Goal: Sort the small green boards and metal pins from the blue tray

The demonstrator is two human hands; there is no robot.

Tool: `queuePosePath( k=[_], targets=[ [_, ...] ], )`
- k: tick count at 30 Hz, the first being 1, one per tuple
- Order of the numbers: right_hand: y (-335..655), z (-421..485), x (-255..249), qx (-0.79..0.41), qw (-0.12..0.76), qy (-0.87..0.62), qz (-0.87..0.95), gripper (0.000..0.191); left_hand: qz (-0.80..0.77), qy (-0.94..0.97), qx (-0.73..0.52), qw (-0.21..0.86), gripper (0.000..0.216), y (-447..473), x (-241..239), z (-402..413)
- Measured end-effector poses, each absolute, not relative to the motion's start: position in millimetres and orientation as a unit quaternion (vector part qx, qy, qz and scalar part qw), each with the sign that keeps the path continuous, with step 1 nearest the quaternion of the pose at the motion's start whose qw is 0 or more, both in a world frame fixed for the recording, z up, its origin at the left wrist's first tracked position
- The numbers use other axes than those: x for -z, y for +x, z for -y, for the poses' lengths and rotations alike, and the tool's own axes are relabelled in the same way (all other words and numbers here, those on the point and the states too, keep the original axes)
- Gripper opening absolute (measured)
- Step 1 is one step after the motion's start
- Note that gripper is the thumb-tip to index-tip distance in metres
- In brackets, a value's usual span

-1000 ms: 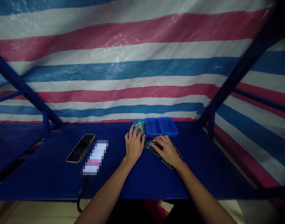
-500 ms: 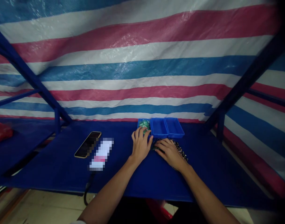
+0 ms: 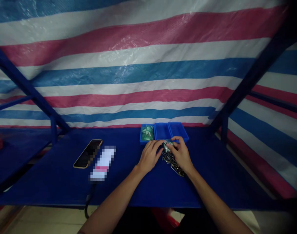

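My right hand (image 3: 182,156) pinches a small clear plastic bag (image 3: 167,145) with a greenish tint between its thumb and fingers. The bag is just above a loose pile of small metal screws (image 3: 174,164) on the blue table. My left hand (image 3: 149,157) is at the bag's left edge, its fingers bent and closed on that side. Behind the hands, the left blue tray (image 3: 144,143) holds several green-tinted plastic bags (image 3: 147,132). What the bag in my hands contains is too small to make out.
Beside the left tray stand a middle blue tray (image 3: 162,130) and a right blue tray (image 3: 177,129). A dark phone (image 3: 88,154) and a lit device (image 3: 103,164) with a cable lie on the table (image 3: 65,182) at the left. Striped sheeting hangs behind, between blue frame bars.
My left hand has moved from the left tray's bags toward the screws. My right hand has lifted off the pile and turned, and a small plastic bag now shows between both hands.
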State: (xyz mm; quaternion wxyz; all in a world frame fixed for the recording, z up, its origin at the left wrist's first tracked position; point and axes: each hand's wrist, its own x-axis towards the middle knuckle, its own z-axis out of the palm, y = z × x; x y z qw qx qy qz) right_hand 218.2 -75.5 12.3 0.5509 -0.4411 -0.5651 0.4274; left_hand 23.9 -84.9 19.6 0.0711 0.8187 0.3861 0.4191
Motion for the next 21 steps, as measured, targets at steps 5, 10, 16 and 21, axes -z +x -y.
queuePosePath(
  k=[5, 10, 16, 21],
  targets=[
    [219.4, 73.4, -19.5, -0.480, 0.550, -0.422, 0.537, 0.044, -0.374, 0.827, -0.414, 0.068, 0.035, 23.4, -21.2, 87.0],
    [225.2, 72.2, -19.2, -0.471, 0.527, -0.444, 0.551, 0.040, -0.391, 0.786, -0.465, 0.114, 0.021, 25.6, -23.1, 86.5],
    [224.3, 71.1, -15.5, -0.405, 0.519, -0.453, 0.602, 0.036, -0.440, 0.709, -0.498, 0.236, 0.024, 29.0, -16.9, 82.3],
    [222.7, 70.0, -15.6, -0.396, 0.507, -0.452, 0.618, 0.041, -0.441, 0.688, -0.502, 0.283, 0.036, 29.9, -9.1, 80.7]
  ],
)
